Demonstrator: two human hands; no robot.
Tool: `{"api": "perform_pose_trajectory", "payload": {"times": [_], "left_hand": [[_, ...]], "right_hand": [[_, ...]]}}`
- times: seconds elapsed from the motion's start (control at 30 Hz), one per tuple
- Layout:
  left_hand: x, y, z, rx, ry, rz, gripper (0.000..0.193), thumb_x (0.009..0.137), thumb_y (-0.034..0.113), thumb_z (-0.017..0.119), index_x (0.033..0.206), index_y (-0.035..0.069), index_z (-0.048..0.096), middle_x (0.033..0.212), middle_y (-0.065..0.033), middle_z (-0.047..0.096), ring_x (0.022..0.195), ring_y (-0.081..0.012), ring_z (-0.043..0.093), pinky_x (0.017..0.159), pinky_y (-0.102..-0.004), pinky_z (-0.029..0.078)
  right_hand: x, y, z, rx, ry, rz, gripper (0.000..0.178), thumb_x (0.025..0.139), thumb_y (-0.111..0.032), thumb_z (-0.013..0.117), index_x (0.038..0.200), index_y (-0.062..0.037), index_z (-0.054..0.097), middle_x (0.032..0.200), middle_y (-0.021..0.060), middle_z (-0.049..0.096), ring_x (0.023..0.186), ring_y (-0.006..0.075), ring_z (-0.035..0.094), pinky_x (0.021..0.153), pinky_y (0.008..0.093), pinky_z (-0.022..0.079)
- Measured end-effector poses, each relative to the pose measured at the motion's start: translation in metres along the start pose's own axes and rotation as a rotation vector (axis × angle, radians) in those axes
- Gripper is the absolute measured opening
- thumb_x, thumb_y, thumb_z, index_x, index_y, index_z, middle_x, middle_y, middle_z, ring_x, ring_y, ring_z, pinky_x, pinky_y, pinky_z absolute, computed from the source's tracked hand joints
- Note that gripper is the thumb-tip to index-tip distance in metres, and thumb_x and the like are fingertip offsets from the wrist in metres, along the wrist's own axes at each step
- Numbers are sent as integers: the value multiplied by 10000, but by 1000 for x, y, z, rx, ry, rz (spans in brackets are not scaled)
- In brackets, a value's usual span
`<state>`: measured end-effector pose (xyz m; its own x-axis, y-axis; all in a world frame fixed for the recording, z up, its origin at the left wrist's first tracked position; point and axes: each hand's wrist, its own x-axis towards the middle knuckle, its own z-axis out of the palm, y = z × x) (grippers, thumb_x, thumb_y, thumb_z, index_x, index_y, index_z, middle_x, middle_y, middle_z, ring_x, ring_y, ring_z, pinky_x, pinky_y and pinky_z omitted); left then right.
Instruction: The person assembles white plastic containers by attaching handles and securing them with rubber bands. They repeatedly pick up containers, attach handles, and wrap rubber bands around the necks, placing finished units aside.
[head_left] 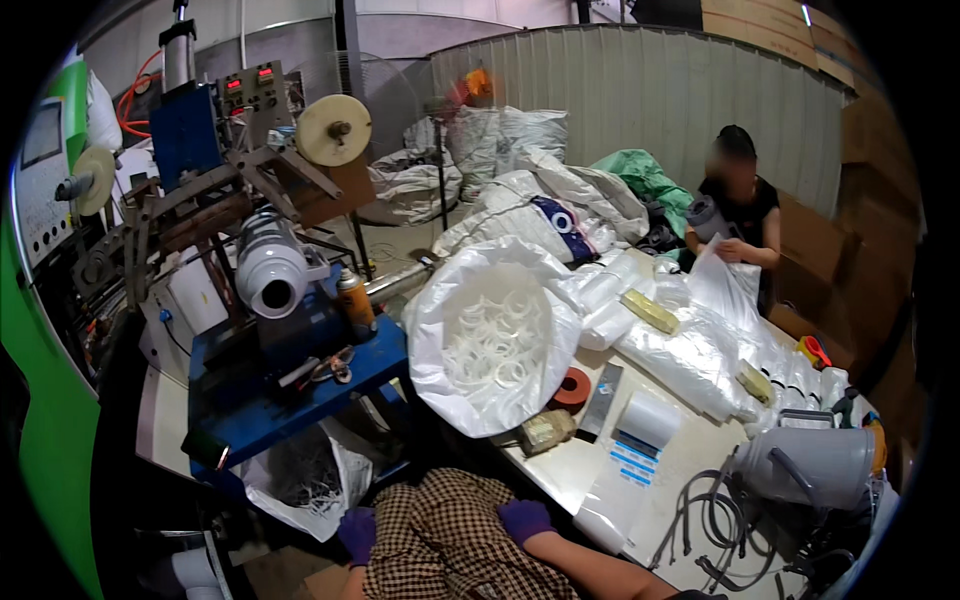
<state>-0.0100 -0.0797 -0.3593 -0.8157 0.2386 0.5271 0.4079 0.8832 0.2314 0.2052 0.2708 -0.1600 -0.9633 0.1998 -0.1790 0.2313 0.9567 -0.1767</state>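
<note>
My left hand (357, 535), in a purple glove, rests against the left side of the brown-and-black checked cloth (440, 530) over my lap. A purple glove also covers my right hand (525, 520), which touches the cloth's right side. Nothing shows in either hand, and their fingers are too hidden to read. Ahead stands a large white sack (430, 350) of white plastic rings (500, 345). A grey plastic cylinder (272, 270) with a dark round opening is mounted on the machine to the left. Below the blue bench (385, 350), an open white bag (350, 465) holds thin white scraps.
On the right, a white table (540, 470) bears a brown tape roll (571, 389), clear plastic bags (690, 360), a grey canister (810, 467) and grey straps (715, 515). Beyond it a co-worker (740, 215) handles a plastic bag. A spray can (355, 300) stands on the bench.
</note>
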Motion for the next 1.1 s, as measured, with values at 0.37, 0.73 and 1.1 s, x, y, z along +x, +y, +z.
{"api": "perform_pose_trajectory", "payload": {"times": [0.37, 0.73, 1.1], "left_hand": [[37, 24, -77, -21, -237, 10, 204, 1006, 243, 576, 837, 178, 670, 890, -56, 635, 866, -241, 599, 768, -396, 500], [56, 47, -104, -68, -273, -29, 206, 1009, 244, 576, 836, 175, 666, 880, -49, 625, 857, -233, 593, 761, -393, 497], [56, 48, -107, -88, -274, -33, 209, 1012, 244, 575, 836, 172, 662, 870, -42, 616, 847, -226, 588, 755, -390, 494]], "right_hand": [[21, -4, 26, 86, -24, -78, 330, 1003, -285, 442, 1087, -146, 728, 1071, 151, 755, 1004, 342, 744, 806, 506, 590], [21, -6, 19, 39, -58, -47, 289, 1001, -239, 455, 1080, -133, 712, 1079, 151, 756, 975, 355, 752, 786, 528, 594], [29, -1, 40, 125, 49, -57, 270, 983, -246, 474, 1025, -161, 727, 1023, 137, 761, 903, 349, 753, 747, 521, 584]]}}
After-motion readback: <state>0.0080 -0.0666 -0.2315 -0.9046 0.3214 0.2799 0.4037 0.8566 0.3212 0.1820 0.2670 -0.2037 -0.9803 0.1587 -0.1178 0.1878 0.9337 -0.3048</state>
